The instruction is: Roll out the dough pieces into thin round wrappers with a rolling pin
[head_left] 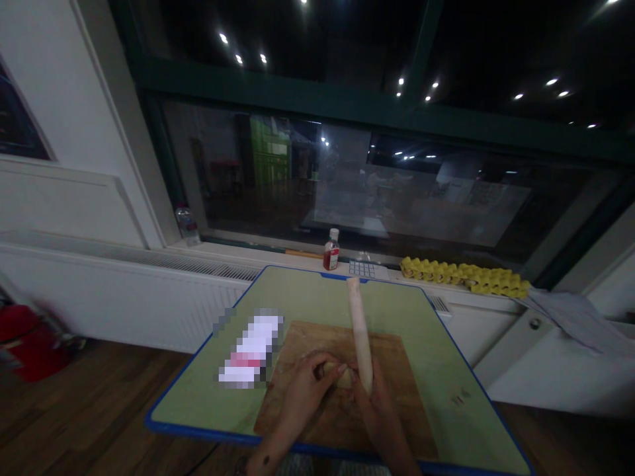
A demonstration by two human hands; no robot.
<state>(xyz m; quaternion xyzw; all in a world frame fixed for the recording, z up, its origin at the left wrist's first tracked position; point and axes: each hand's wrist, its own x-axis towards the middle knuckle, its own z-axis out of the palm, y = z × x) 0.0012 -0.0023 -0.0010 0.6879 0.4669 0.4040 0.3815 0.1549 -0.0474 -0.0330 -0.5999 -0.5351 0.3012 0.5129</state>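
Note:
Over the wooden board (297, 337), my left hand (305, 390) curls round a small pale yellow piece of dough (341, 375), thumb on top. Opposite it, my right hand (377, 403) has its thumb and fingers at the dough's right side. A pale wooden rolling pin (360, 324) lies in the crook of my right hand, its far end pointing away toward the window. My fingers partly cover the dough, so its full shape is hidden.
The board lies on a green folding table (307, 291) with blue edging. A pixelated bright object (253, 350) is left of the board. On the sill stand a red-labelled bottle (331, 250), yellow egg trays (464, 276) and a clear bottle (187, 225). A fire extinguisher (30, 344) is at left.

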